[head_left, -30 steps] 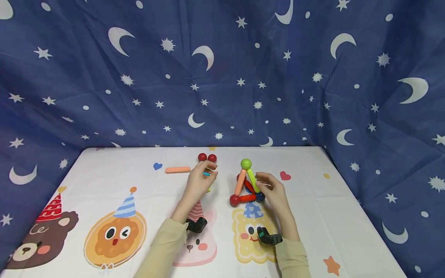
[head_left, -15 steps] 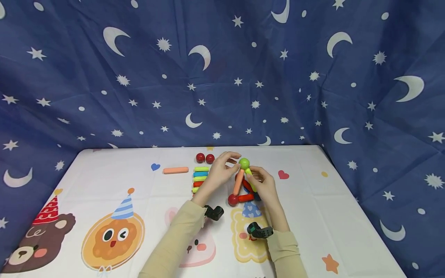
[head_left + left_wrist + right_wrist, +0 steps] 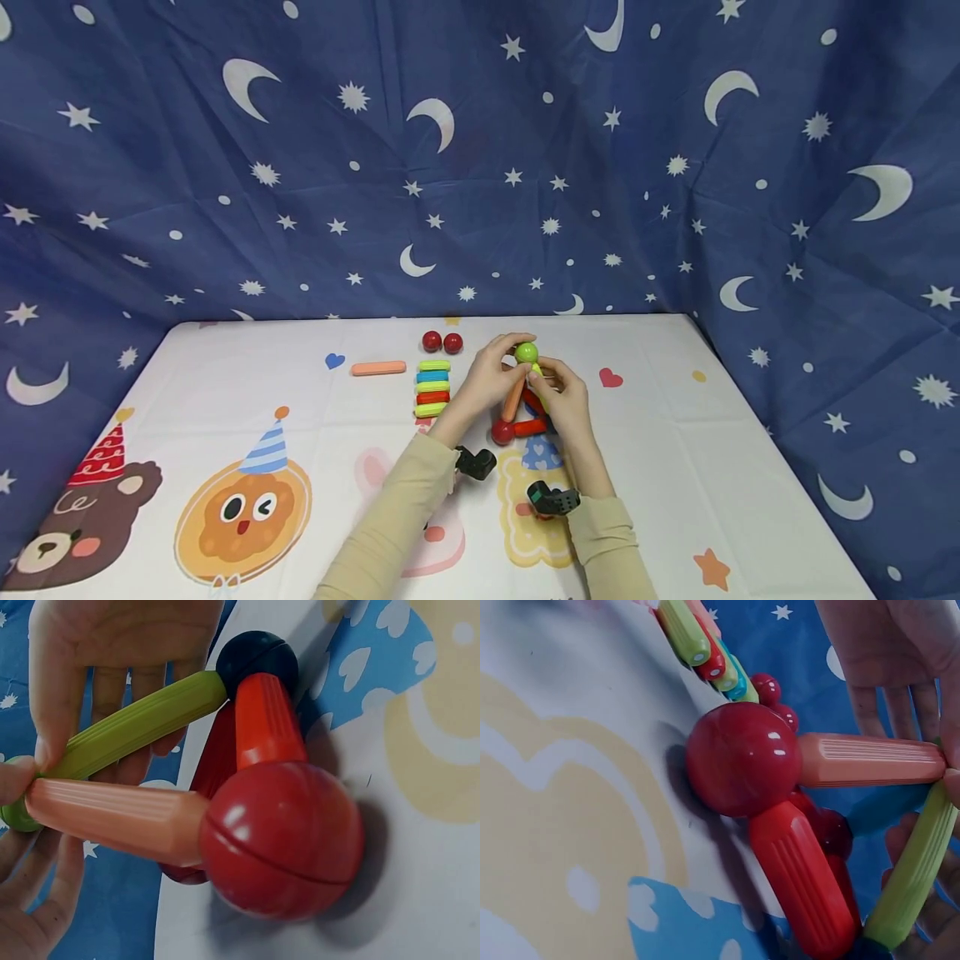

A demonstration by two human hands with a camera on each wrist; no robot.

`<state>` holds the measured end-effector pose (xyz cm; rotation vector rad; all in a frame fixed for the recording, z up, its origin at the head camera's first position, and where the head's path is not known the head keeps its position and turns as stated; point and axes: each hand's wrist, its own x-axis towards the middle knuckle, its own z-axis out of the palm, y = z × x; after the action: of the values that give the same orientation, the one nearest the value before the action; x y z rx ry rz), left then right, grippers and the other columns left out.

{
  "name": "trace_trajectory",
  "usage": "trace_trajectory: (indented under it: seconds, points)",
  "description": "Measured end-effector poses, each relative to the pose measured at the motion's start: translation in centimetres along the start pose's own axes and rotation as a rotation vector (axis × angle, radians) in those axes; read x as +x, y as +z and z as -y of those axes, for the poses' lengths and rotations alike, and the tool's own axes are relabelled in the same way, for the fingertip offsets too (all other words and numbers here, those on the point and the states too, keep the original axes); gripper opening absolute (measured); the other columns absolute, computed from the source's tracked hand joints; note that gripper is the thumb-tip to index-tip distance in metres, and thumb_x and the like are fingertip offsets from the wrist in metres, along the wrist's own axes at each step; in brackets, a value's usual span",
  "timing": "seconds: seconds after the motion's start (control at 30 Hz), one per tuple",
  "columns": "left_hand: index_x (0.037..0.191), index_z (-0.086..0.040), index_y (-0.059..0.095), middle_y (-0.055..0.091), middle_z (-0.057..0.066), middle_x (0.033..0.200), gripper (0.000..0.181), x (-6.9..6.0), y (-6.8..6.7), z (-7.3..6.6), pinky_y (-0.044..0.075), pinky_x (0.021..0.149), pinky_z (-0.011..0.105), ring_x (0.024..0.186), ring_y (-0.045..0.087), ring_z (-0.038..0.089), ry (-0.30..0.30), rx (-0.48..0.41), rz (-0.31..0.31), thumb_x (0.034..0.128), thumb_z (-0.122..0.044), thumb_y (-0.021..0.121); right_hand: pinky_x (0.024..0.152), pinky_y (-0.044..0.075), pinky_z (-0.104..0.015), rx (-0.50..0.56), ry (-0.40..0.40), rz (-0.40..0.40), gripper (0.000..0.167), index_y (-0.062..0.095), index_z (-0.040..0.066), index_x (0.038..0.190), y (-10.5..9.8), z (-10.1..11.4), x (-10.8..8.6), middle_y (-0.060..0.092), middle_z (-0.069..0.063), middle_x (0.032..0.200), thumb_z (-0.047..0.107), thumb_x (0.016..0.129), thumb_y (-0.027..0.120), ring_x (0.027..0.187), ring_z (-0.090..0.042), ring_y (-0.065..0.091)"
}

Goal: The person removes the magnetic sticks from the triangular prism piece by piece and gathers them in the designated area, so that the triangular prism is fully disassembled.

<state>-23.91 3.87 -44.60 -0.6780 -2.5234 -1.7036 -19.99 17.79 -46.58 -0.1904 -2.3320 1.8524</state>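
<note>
A pyramid-like frame of rods and balls stands on the table, a green ball (image 3: 527, 352) at its top. My left hand (image 3: 489, 379) curls its fingers and thumb round this ball. With thumb and fingers my right hand (image 3: 564, 404) pinches the yellow-green rod (image 3: 142, 724), which slopes down to a dark blue ball (image 3: 257, 664). An orange rod (image 3: 120, 817) runs from the top to a red ball (image 3: 502, 432). Red rods (image 3: 802, 877) form the base. Behind them, a blue rod (image 3: 889, 810) rises from another red ball (image 3: 832, 832).
Left of the frame lies a row of several short rods (image 3: 432, 387), green, blue and red. Two loose red balls (image 3: 442, 342) sit behind the row, and a single orange rod (image 3: 378, 367) lies farther left. A printed white cloth (image 3: 720, 467) covers the table.
My left hand has moved right from over the loose rods to the top of the frame and taken hold of the green ball. My right hand has shifted slightly left, onto the yellow-green rod.
</note>
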Motion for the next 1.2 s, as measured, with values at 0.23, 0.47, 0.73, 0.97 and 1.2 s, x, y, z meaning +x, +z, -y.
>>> trace_trajectory:
  seconds: [0.23, 0.47, 0.73, 0.97, 1.2]
  points:
    - [0.124, -0.007, 0.061, 0.061, 0.013, 0.125, 0.036, 0.0, 0.6, 0.1, 0.055, 0.082, 0.032, 0.109, 0.060, 0.025, 0.018, 0.010, -0.068, 0.0885, -0.001, 0.064, 0.070, 0.048, -0.013, 0.000, -0.041, -0.041, 0.028, 0.067, 0.006, 0.116, 0.5, -0.3, -0.1, 0.066, -0.018, 0.100, 0.012, 0.089, 0.066, 0.080, -0.013, 0.058]
    - [0.123, -0.008, 0.060, 0.062, 0.013, 0.122, 0.036, -0.1, 1.2, 0.3, 0.053, 0.081, 0.033, 0.107, 0.060, 0.025, 0.061, 0.056, -0.116, 0.0882, -0.003, 0.064, 0.068, 0.049, -0.012, 0.004, -0.076, -0.084, 0.026, 0.067, 0.005, 0.113, 0.7, -0.6, -0.1, 0.066, -0.019, 0.098, 0.012, 0.088, 0.067, 0.076, -0.010, 0.057]
    - [0.125, -0.008, 0.058, 0.061, 0.010, 0.122, 0.036, -0.4, 1.9, 0.7, 0.053, 0.083, 0.029, 0.104, 0.060, 0.022, 0.117, 0.092, -0.164, 0.0894, -0.006, 0.063, 0.067, 0.048, -0.010, 0.046, -0.038, -0.096, 0.027, 0.066, 0.000, 0.115, 0.7, 0.0, -0.3, 0.065, -0.024, 0.101, 0.007, 0.088, 0.066, 0.076, -0.010, 0.056]
    - [0.125, -0.009, 0.057, 0.059, 0.009, 0.121, 0.036, -0.7, 2.6, 1.1, 0.053, 0.084, 0.030, 0.101, 0.060, 0.020, 0.127, 0.091, -0.236, 0.0899, -0.005, 0.063, 0.066, 0.047, -0.010, 0.038, -0.037, -0.111, 0.027, 0.066, 0.001, 0.114, 0.8, -0.2, -0.2, 0.064, -0.023, 0.101, 0.007, 0.088, 0.066, 0.075, -0.008, 0.055]
    - [0.127, -0.006, 0.055, 0.059, 0.011, 0.116, 0.038, -0.7, 2.5, 0.9, 0.052, 0.080, 0.026, 0.101, 0.059, 0.023, 0.090, 0.002, -0.293, 0.0905, -0.009, 0.064, 0.067, 0.050, -0.011, 0.039, -0.069, -0.121, 0.025, 0.067, 0.003, 0.112, 1.1, -0.5, -0.2, 0.066, -0.018, 0.098, 0.011, 0.088, 0.067, 0.072, -0.004, 0.057]
